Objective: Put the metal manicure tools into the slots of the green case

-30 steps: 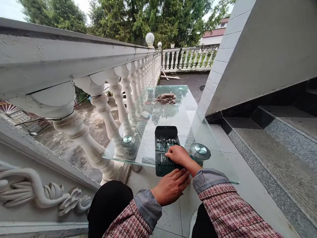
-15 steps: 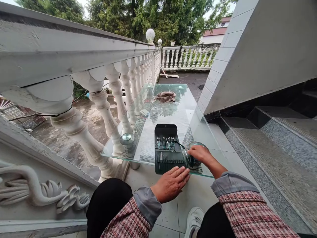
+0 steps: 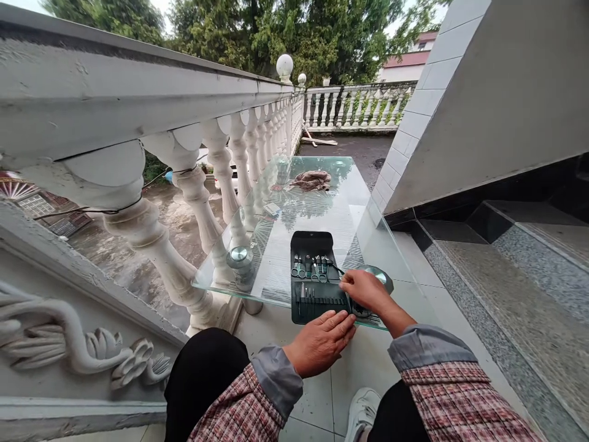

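Black case [image 3: 311,242] lying open on the glass table [image 3: 343,212], just beyond the left hand [image 3: 321,344] and to the left of the right hand [image 3: 368,290]. Left hand: palm down, fingers straight and laid together, fingertips at the case's near right corner by the table edge; not closed around anything visible, underside hidden. Right hand: fingers bent inward, thumb side towards the case, fingertips at its right edge. Whether anything is pinched there cannot be told; the gap between thumb and fingers does not show.

Forward and left of the right fingertips, inside the case: scissors [image 3: 298,271] with ring handles, among other small metal tools in the upper row. Nearer the left hand, a lower row: a few thin tools [image 3: 307,293] at its left end, dark loops [image 3: 332,301] running on towards the right hand.

Just beyond the right hand, partly covered by it, a round metal disc [image 3: 377,274]. A matching disc [image 3: 239,254] well to the left of both hands. Far ahead of the hands, a crumpled brown cloth [image 3: 311,180]; nearer, off to its left, a pale card [image 3: 272,209].
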`<act>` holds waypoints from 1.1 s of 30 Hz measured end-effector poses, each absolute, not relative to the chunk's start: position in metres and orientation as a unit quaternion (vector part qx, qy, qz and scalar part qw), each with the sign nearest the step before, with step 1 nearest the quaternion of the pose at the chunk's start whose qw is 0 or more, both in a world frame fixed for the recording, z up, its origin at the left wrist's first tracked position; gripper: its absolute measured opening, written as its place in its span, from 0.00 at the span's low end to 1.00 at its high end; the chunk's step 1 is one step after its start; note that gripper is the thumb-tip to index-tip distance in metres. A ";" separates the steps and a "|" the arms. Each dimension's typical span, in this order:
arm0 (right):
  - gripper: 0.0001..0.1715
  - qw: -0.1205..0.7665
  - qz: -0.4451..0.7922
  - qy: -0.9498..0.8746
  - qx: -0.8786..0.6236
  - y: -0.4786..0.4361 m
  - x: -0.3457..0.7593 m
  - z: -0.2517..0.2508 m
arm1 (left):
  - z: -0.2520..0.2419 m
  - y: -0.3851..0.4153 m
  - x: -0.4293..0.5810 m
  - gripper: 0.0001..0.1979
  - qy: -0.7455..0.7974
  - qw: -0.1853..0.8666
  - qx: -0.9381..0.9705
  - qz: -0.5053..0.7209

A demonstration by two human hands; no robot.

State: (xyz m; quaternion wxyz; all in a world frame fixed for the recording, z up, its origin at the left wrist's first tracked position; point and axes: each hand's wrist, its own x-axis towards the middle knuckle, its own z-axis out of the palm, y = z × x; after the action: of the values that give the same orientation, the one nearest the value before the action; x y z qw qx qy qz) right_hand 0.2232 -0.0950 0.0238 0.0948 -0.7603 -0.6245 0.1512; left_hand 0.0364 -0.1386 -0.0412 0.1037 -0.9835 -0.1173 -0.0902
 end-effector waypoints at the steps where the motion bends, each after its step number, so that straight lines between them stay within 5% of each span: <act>1: 0.08 0.096 0.151 -0.629 -0.757 -0.094 0.219 0.025 | -0.041 -0.139 0.036 0.30 -0.118 0.101 -0.984 -0.091; 33: 0.16 0.021 0.210 -0.683 -0.699 -0.073 0.155 0.028 | -0.045 -0.136 0.035 0.24 -0.094 0.065 -0.983 -0.146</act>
State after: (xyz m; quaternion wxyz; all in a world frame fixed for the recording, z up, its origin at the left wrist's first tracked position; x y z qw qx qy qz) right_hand 0.1548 -0.0728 0.0278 0.0206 -0.6994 -0.6830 0.2095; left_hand 0.0349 -0.1356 -0.0447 0.0648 -0.9826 -0.0938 -0.1463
